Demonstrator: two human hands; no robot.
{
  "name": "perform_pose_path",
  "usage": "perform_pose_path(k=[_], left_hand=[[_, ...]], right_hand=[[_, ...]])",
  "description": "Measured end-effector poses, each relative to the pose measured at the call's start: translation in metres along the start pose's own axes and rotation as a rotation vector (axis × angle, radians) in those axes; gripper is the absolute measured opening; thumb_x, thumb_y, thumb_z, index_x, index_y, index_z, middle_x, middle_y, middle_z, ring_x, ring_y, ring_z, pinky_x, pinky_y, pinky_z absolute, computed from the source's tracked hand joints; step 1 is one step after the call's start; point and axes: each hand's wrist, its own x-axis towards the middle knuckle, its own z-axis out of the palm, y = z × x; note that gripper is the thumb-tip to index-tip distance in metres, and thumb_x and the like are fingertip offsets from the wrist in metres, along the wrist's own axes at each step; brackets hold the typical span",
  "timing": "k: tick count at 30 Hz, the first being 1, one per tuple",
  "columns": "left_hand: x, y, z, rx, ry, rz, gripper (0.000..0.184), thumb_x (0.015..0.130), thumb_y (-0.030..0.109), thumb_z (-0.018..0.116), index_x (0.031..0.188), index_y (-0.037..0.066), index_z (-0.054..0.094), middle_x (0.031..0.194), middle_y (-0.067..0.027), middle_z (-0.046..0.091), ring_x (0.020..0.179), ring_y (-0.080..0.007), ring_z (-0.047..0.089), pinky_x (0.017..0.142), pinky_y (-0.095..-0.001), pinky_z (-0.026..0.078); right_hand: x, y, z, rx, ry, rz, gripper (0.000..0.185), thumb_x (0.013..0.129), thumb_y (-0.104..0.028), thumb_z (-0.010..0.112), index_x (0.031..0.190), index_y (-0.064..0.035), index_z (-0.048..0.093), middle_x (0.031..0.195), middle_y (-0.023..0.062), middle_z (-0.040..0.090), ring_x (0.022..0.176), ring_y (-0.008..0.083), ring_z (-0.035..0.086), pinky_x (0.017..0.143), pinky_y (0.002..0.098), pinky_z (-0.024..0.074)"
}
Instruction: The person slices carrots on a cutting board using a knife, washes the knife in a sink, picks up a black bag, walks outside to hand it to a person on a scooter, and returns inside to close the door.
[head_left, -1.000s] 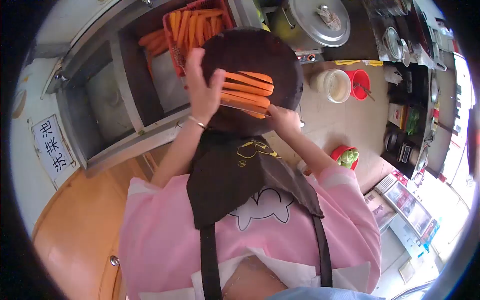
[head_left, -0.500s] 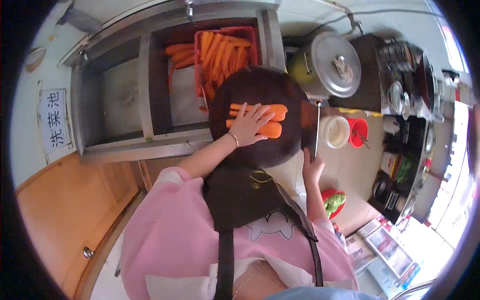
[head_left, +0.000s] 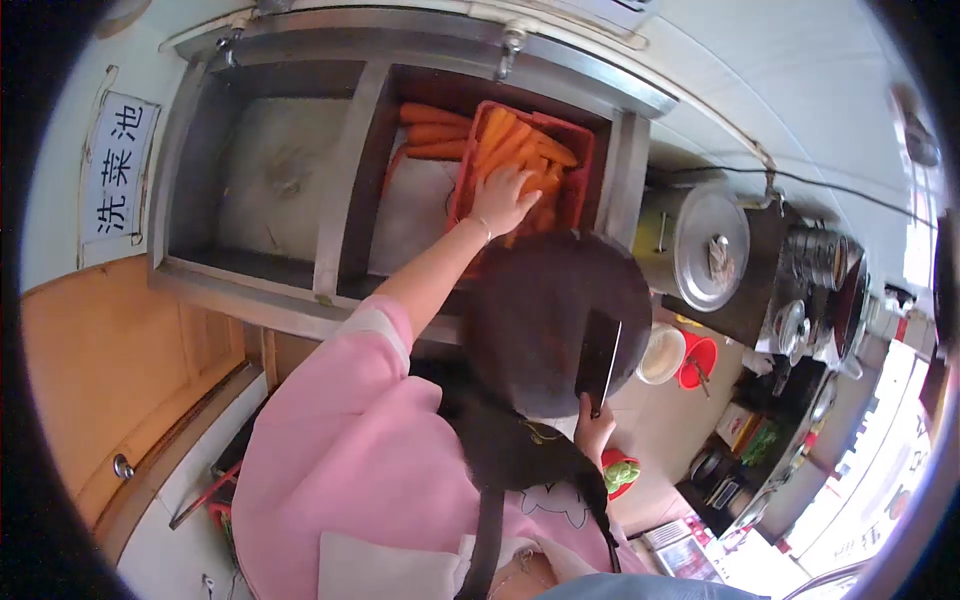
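Note:
My left hand (head_left: 505,200) reaches over a red basket (head_left: 586,185) and rests at the carrots (head_left: 508,135) inside it, fingers pointing away from me. Whether a carrot is gripped cannot be made out. My right hand (head_left: 594,428) is closed round the handle of a cleaver (head_left: 599,360), whose wide dark blade lies over the right part of a round dark board (head_left: 530,320). No carrots show on the board's visible surface. More whole carrots (head_left: 433,132) lie left of the basket in the sink.
A double metal sink (head_left: 338,190) spans the far side, with taps above it. A large lidded pot (head_left: 712,245) stands right of it. Beyond the board are a white bucket (head_left: 661,355), a red bucket (head_left: 699,362) and a red basin with greens (head_left: 620,472). A wooden cabinet (head_left: 120,350) is at left.
My left hand has moved from the carrot pieces on the board to the basket. Those pieces no longer show on the board. The view has turned toward the sink; my right hand still holds the cleaver.

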Motion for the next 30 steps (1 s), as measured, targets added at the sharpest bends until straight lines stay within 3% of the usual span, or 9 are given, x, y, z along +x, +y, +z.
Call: perform_pose_path(k=[3,7,11,13,19,22,25,28,30], left_hand=[[0.011,-0.078,0.005,-0.286,0.236,-0.14,0.037,0.089,0.03,0.055,0.114,0.004,0.056,0.115,-0.0177,0.057,0.112,-0.0351,0.05,0.095,-0.0467,0.041],[0.019,-0.184,0.007,-0.011,0.031,-0.433,0.03,0.086,0.015,0.053,0.113,0.003,0.057,0.119,-0.0189,0.055,0.117,-0.0348,0.047,0.1,-0.0429,0.039],[0.034,-0.27,0.058,0.166,0.059,-0.311,0.035,0.085,0.013,0.053,0.119,0.004,0.053,0.13,-0.0178,0.049,0.123,-0.0358,0.044,0.102,-0.0451,0.037],[0.039,-0.285,0.068,0.337,-0.045,-0.45,0.051,0.084,0.013,0.056,0.132,0.007,0.043,0.14,-0.0163,0.039,0.126,-0.0381,0.041,0.105,-0.0486,0.035],[-0.009,-0.274,0.063,0.265,-0.328,-0.825,0.06,0.082,0.011,0.062,0.134,0.008,0.033,0.14,-0.0183,0.037,0.12,-0.0397,0.047,0.095,-0.0485,0.044],[-0.042,-0.272,0.063,0.019,-0.073,-0.883,0.052,0.082,0.012,0.064,0.128,0.006,0.039,0.13,-0.0189,0.047,0.112,-0.0367,0.054,0.088,-0.0461,0.048],[-0.028,-0.198,0.004,-0.358,0.202,-0.757,0.037,0.089,0.01,0.057,0.123,0.005,0.045,0.118,-0.0193,0.056,0.109,-0.0343,0.055,0.095,-0.0428,0.044],[-0.019,-0.146,-0.02,-0.599,0.158,-0.548,0.032,0.091,0.01,0.054,0.122,0.003,0.046,0.118,-0.018,0.057,0.111,-0.0348,0.055,0.097,-0.0411,0.042],[-0.009,-0.138,-0.021,-0.513,0.32,-0.032,0.029,0.09,0.017,0.06,0.113,0.004,0.05,0.109,-0.0187,0.059,0.106,-0.0338,0.057,0.09,-0.0408,0.046]], right_hand=[[0.004,-0.032,0.009,-0.036,-0.024,0.09,0.025,0.088,-0.024,0.064,0.09,0.0012,0.065,0.066,0.0131,0.063,0.056,0.0182,0.057,0.054,0.0347,0.045],[0.003,-0.025,0.04,-0.012,0.068,0.052,0.025,0.088,-0.022,0.065,0.092,0.0023,0.065,0.068,0.0112,0.064,0.056,0.0163,0.057,0.054,0.0329,0.0443],[-0.012,-0.009,0.062,0.127,0.112,0.215,0.024,0.087,-0.021,0.067,0.087,0.0027,0.065,0.066,0.0067,0.063,0.055,0.0149,0.057,0.054,0.0329,0.0459],[-0.012,-0.05,0.066,0.294,0.113,0.417,0.023,0.086,-0.023,0.069,0.087,0.0005,0.067,0.065,0.0059,0.063,0.049,0.0105,0.053,0.046,0.0283,0.0411],[-0.024,-0.047,0.077,0.089,0.045,0.387,0.023,0.088,-0.017,0.064,0.097,0.0042,0.064,0.074,0.0043,0.064,0.061,0.0131,0.05,0.057,0.0295,0.042],[-0.023,-0.052,0.076,0.078,0.031,0.405,0.023,0.088,-0.018,0.064,0.097,0.0032,0.065,0.074,0.0044,0.063,0.062,0.0118,0.052,0.056,0.0287,0.0423],[-0.019,-0.059,0.078,0.183,0.036,0.421,0.025,0.088,-0.021,0.066,0.096,0.0029,0.065,0.075,0.0045,0.064,0.06,0.0114,0.052,0.053,0.0287,0.0422],[-0.017,-0.054,0.081,0.181,0.023,0.243,0.026,0.088,-0.023,0.066,0.096,0.0019,0.065,0.073,0.005,0.064,0.056,0.0119,0.051,0.051,0.0295,0.0418],[-0.006,-0.09,0.077,0.063,0.039,0.253,0.028,0.085,-0.024,0.069,0.09,0.0035,0.066,0.066,0.0039,0.063,0.052,0.0091,0.051,0.049,0.0268,0.04]])
